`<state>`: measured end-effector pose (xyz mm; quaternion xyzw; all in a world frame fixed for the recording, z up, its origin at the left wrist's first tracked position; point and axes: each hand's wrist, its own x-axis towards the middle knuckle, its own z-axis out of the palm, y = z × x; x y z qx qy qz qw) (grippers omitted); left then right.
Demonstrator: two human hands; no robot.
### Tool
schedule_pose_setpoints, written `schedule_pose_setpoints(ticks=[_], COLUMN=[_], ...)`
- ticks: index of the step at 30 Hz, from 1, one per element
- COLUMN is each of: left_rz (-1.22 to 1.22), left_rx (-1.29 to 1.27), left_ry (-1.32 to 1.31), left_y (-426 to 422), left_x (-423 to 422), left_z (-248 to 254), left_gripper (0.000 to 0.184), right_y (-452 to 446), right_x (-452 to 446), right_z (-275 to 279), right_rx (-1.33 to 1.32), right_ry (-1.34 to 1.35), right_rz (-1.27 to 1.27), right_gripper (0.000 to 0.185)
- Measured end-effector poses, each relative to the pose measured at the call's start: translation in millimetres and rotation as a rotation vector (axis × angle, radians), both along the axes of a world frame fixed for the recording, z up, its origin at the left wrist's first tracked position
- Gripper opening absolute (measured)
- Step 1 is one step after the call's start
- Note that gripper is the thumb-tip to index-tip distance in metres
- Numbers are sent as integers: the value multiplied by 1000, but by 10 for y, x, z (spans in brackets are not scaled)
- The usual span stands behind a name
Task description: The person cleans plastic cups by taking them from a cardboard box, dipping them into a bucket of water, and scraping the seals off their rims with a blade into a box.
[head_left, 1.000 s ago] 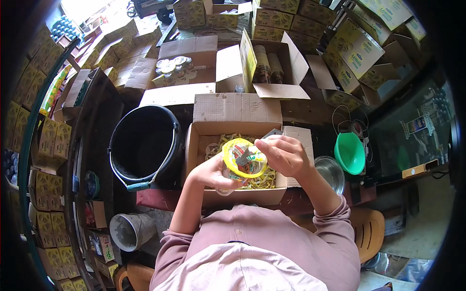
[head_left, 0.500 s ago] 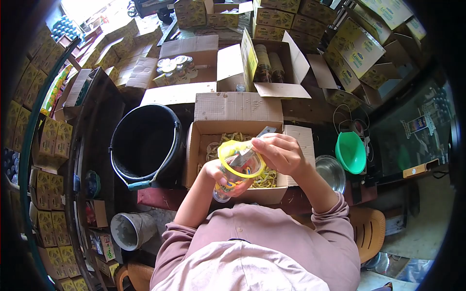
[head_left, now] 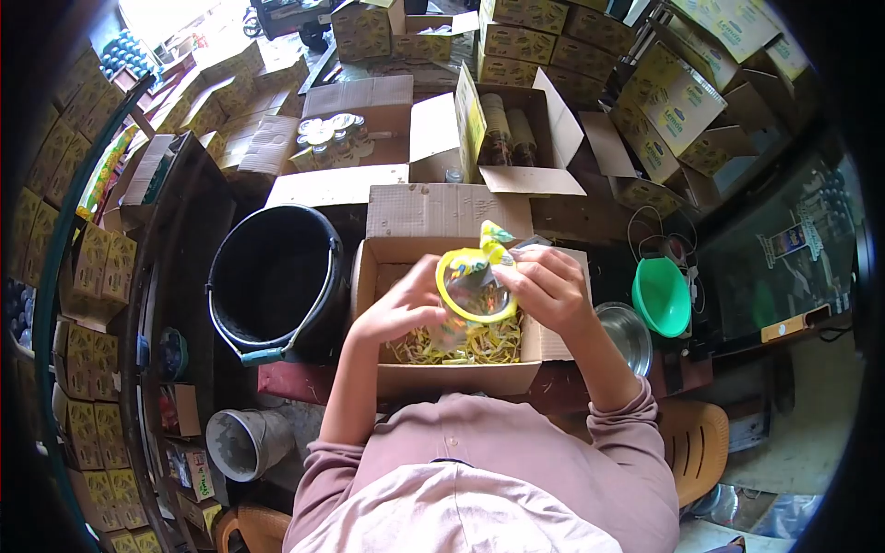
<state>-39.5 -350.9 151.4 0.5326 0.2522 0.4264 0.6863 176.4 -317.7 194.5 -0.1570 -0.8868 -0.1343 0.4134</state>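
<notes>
A clear plastic jar [head_left: 481,300] with a yellow rim is tilted so its mouth faces me, above a cardboard box [head_left: 452,376]. My left hand [head_left: 406,304] is curled at the jar's left side, fingers partly behind it and smeared by motion. My right hand [head_left: 553,288] pinches a grey metal blade [head_left: 530,242], mostly hidden by the fingers, against the jar's upper right rim. A strip of yellow printed film [head_left: 496,241] sticks up from the rim beside my right fingertips. Yellow film scraps [head_left: 484,346] cover the floor of the box.
On the left stands a black bucket [head_left: 217,276] with a handle. To the right are a metal bowl [head_left: 627,336] and a green basin [head_left: 662,297]. Behind, open cartons hold lidded jars [head_left: 327,134] and stacked cups [head_left: 498,129]. Stacked yellow cartons [head_left: 97,359] line the left side.
The jar has turned, with its mouth now more toward me. My left hand has shifted up the jar's left side. A film strip now stands up from the rim by my right hand.
</notes>
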Motion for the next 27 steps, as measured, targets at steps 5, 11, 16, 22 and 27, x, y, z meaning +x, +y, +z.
schedule_pose_setpoints(ticks=[5,11,16,22,27], left_rz=[662,797,787,638,368], left_rx=[642,522,558,576,483], left_ry=[448,455,464,547,357], left_y=[-198,-161,-177,-225,-185], left_x=[372,473,468,394,343], left_z=[98,-65,-83,40,-84], left_gripper=[73,64,63,66,71], right_y=[-4,-12,16,40,48], right_x=[-63,-113,-57,-71,-61], right_z=[0,4,-90,-99,-120], right_rx=[-6,-62,-33,-50,-46], right_ry=[-8,76,92,138,164], right_rz=[-56,-11,3,69,93], right_gripper=[21,46,54,54,52])
